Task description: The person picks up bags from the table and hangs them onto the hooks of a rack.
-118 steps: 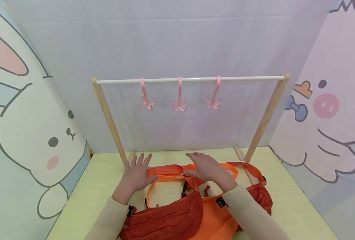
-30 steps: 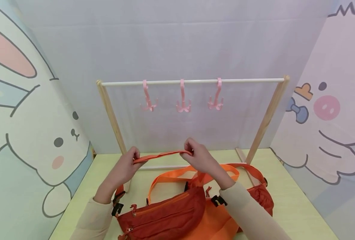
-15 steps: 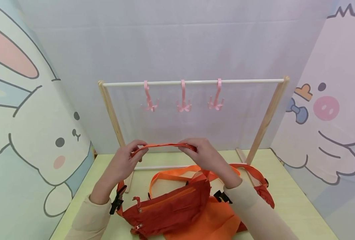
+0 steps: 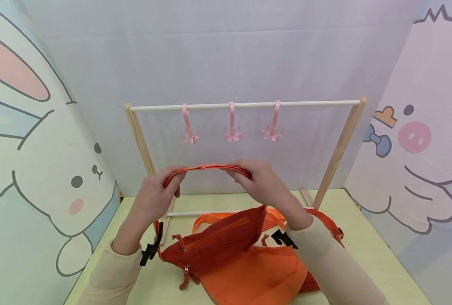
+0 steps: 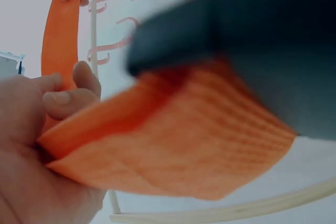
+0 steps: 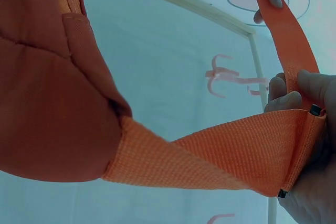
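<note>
My left hand (image 4: 157, 192) and right hand (image 4: 262, 182) each grip the orange strap (image 4: 205, 167) of a red waist bag (image 4: 226, 237), with a short span stretched between them. The bag hangs tilted below the strap, its right end higher, with zip pulls dangling at its left. Beside my left sleeve hangs a black buckle (image 4: 152, 248). In the left wrist view the strap (image 5: 60, 35) runs from my left hand (image 5: 31, 140) up to the other hand. The right wrist view has the strap twisting from the bag (image 6: 58, 103) into my right hand (image 6: 310, 182).
A rack with a white bar (image 4: 249, 104) and wooden posts (image 4: 340, 152) stands behind. Three pink hooks, among them the middle hook (image 4: 232, 127), hang on the bar. Another orange and red bag (image 4: 264, 271) lies on the pale table (image 4: 378, 258), partly beneath the held bag.
Both hands were open above the bags, then took hold of the strap. Over the last second they have raised it, and the red bag has lifted and tilted with it.
</note>
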Demonstrator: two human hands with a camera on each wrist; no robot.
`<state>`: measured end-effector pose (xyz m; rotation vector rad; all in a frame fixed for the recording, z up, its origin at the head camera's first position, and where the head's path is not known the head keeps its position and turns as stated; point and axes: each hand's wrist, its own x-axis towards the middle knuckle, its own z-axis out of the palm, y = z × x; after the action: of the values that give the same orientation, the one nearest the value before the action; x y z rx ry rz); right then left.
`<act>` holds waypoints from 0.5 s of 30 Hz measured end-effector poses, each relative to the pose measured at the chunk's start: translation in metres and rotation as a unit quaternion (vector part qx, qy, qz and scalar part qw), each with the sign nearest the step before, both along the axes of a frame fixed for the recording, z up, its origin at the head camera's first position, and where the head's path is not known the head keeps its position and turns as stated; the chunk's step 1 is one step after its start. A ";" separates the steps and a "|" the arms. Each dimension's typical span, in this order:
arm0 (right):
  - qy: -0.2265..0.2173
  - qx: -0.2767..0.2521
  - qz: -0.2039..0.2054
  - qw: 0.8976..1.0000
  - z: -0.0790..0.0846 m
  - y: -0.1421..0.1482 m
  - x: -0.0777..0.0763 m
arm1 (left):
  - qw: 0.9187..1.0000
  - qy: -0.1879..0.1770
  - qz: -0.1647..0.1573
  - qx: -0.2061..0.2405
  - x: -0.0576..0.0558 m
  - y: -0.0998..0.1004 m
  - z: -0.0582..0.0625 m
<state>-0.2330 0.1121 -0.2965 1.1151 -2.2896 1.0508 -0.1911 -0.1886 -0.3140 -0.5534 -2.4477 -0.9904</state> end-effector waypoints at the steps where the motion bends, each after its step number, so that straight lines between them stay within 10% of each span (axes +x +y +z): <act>1: 0.005 0.000 -0.004 1.000 0.003 -0.001 -0.001 | 1.000 0.004 0.004 0.003 0.000 0.000 0.002; 15: 0.054 -0.015 -0.035 0.998 0.024 -0.025 -0.024 | 0.993 0.046 0.052 0.095 -0.029 0.001 0.025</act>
<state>-0.2566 0.0872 -0.2725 1.0466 -2.2047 0.9721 -0.2205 -0.1879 -0.2892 -0.3940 -2.2472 -1.1156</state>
